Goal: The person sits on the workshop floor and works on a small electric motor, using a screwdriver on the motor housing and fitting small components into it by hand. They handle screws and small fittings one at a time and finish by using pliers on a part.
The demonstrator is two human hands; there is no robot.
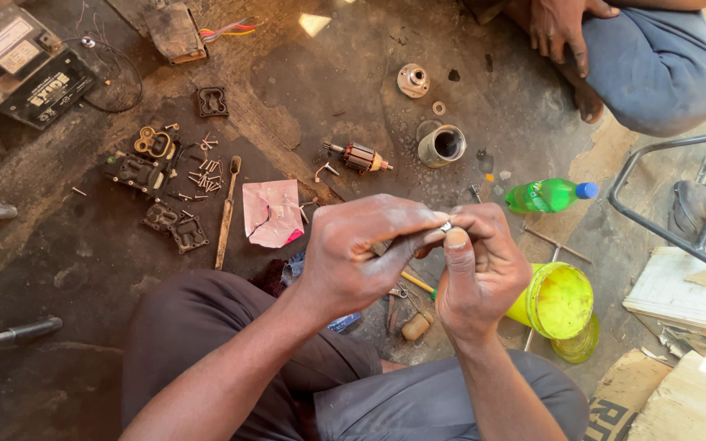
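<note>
Floor (83, 261): dark, greasy, strewn with parts.
Left hand (361, 245): pinched shut on small metal ring (446, 226).
Right hand (480, 273): grip closed on ring too.
Advice: pinch firmly, low over lap.

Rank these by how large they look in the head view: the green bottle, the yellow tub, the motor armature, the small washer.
1. yellow tub
2. green bottle
3. motor armature
4. small washer
The tub lies nearer the camera, so its lead over the bottle is unsure.
</note>
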